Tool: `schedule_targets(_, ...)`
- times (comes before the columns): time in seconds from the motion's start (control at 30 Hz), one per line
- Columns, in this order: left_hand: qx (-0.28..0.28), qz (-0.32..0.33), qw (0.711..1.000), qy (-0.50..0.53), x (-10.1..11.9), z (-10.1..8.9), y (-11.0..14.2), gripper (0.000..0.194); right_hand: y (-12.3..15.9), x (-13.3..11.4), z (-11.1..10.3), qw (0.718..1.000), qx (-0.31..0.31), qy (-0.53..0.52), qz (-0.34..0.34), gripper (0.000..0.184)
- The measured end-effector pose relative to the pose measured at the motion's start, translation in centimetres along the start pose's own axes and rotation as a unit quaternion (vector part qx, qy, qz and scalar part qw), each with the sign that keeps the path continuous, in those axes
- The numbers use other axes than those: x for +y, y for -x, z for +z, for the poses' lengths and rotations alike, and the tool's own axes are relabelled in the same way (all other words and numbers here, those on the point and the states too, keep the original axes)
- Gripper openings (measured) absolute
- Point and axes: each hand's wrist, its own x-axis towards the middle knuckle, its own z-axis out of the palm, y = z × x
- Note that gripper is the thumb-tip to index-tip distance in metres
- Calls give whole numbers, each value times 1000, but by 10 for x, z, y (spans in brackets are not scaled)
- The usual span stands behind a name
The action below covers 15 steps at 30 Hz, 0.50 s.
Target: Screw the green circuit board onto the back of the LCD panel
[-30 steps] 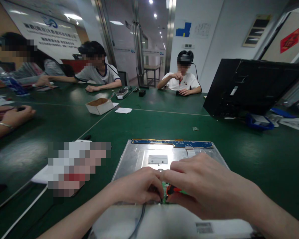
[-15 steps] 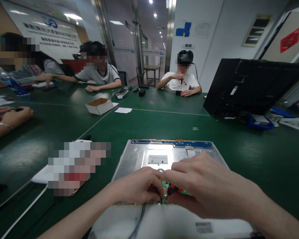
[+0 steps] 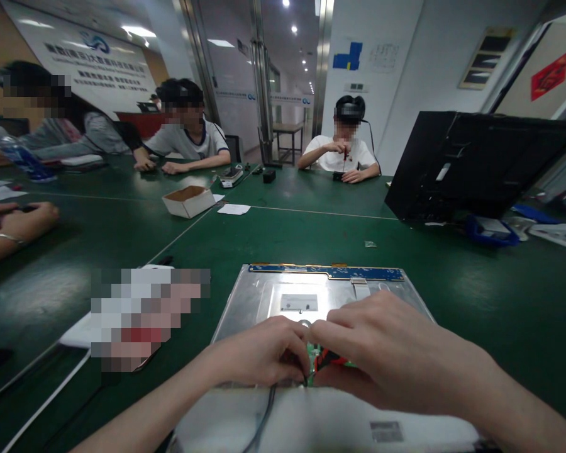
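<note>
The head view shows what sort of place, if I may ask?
Probably an office room used for electronics work: a metal panel with a blue circuit board, a green table and glass doors behind all suggest it.

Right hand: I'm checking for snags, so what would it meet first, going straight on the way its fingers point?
Probably the left hand: the right hand points left, straight at its fingers, over the green board. Whether they already touch is unclear.
</note>
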Motion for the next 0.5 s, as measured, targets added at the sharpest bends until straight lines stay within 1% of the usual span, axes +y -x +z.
schedule_targets(0.1, -4, -9, 1000, -2, -1, 0, 1, 12, 0, -2, -2, 1000, -8, -7, 5, 11)
schedule_targets(0.2, 5, 5, 1000, 1, -2, 1, 1, 13, -1, -5, -2, 1000, -14, -17, -3, 22)
schedule_targets(0.27, 16, 18, 1000, 3, -3, 2, 2, 14, 0, -5, -2, 1000, -12, -17, -10, 25)
schedule_targets(0.43, 11, 12, 1000, 2, -4, 1, 2, 16, -1, -1, 0, 1000, 2, 1, 2, 11)
schedule_targets(0.5, 1, 2, 1000, -5, -3, 1, 1, 16, -1, 0, 1, 1000, -4, 2, 7, 13)
